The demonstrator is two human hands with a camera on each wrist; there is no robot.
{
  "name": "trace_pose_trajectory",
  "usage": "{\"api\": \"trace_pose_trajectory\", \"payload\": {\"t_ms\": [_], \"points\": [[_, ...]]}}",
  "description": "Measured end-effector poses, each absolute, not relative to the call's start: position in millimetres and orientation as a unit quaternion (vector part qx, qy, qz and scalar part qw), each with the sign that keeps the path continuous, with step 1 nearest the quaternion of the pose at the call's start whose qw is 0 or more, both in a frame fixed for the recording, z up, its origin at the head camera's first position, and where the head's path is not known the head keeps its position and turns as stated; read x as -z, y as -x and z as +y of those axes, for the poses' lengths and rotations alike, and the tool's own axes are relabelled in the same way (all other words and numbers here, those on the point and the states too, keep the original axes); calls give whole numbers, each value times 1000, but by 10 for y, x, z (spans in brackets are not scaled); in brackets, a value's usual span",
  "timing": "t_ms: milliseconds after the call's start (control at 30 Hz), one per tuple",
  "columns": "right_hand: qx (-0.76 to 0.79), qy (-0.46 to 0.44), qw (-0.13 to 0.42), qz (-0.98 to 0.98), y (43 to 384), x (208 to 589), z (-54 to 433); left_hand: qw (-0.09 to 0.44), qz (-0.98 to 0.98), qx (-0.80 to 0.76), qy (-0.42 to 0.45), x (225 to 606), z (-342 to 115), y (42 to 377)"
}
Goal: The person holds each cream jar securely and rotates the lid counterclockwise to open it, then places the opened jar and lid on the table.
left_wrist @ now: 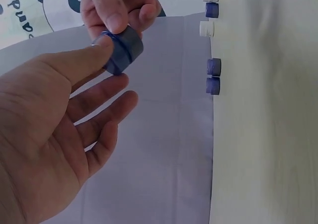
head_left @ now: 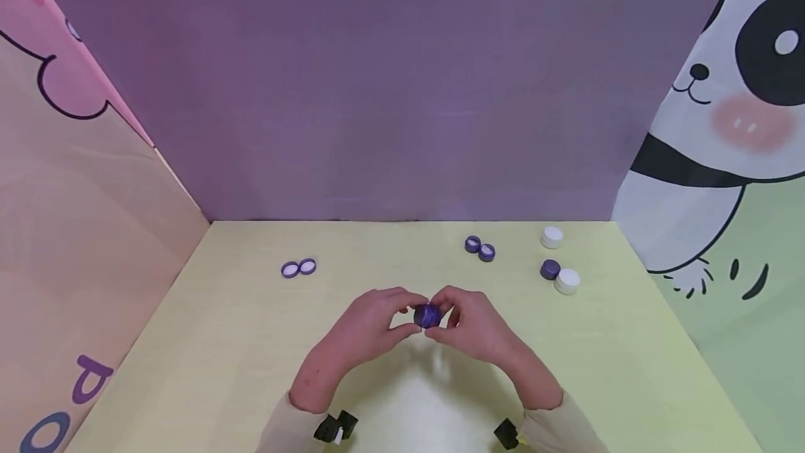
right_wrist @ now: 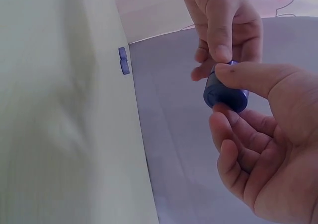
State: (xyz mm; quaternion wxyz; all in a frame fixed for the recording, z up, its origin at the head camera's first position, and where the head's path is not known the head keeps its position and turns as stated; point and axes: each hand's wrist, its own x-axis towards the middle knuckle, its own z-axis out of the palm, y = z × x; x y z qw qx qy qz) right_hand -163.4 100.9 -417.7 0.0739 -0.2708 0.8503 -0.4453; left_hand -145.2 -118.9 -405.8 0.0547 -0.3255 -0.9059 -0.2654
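Note:
Both hands meet over the table around a small purple cylinder (head_left: 428, 316) with a seam round its middle; it could be a lidded pot or two caps put together. My left hand (head_left: 371, 324) pinches its left end between thumb and fingers. At the opposite end, my right hand (head_left: 474, 324) pinches it the same way. The left wrist view shows the cylinder (left_wrist: 124, 49) tilted, the left thumb on its near side. In the right wrist view the right thumb lies across the cylinder (right_wrist: 226, 92), and its flat round end shows.
Two purple caps (head_left: 298, 268), pale inside, lie at the left. Two more purple caps (head_left: 480, 249) touch each other behind the hands. Farther right stand a white cap (head_left: 552, 236), a purple cap (head_left: 550, 269) and another white cap (head_left: 567, 281). A purple wall backs the table.

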Motion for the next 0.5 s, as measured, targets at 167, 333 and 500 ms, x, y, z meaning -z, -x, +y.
{"api": "trace_pose_trajectory", "payload": {"t_ms": [167,333,500], "points": [[450,272,83,846,1643,4161,1045,38,-914,263,307,4078,-1164,1454],[452,272,79,846,1660,4177,1071,55,-919,243,305,4123,-1165,1485],[450,251,83,853,1671,4192,1082,95,-902,244,342,4158,-1182,1498]]}}
